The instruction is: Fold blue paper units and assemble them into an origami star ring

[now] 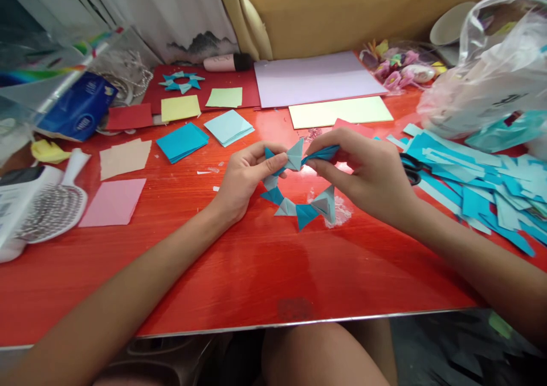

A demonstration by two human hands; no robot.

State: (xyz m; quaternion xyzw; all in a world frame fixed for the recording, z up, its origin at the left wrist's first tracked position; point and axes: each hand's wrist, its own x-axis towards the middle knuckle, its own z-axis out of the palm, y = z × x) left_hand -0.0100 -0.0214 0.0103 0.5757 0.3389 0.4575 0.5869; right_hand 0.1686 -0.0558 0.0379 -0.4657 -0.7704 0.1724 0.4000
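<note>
An unclosed ring of folded paper pieces (306, 212), alternating blue and pale blue, hangs above the red table. My left hand (252, 175) pinches its upper left part between thumb and fingers. In my right hand (363, 166) a folded blue paper piece (325, 153) is gripped, its narrow end touching the pale blue piece at the ring's top end. Whether that end sits inside the fold, I cannot tell. Behind my hands lie a stack of blue squares (182, 142) and a stack of pale blue squares (229, 128). A finished-looking paper ring (182, 82) rests farther back.
Blue paper strips (482, 175) are heaped at the right, beside black scissors (411, 168) partly behind my right hand. A plastic bag (508, 66) stands beyond. A hairbrush (55, 206) and pink paper (113, 202) lie at the left. A lilac sheet (318, 80) is at the back.
</note>
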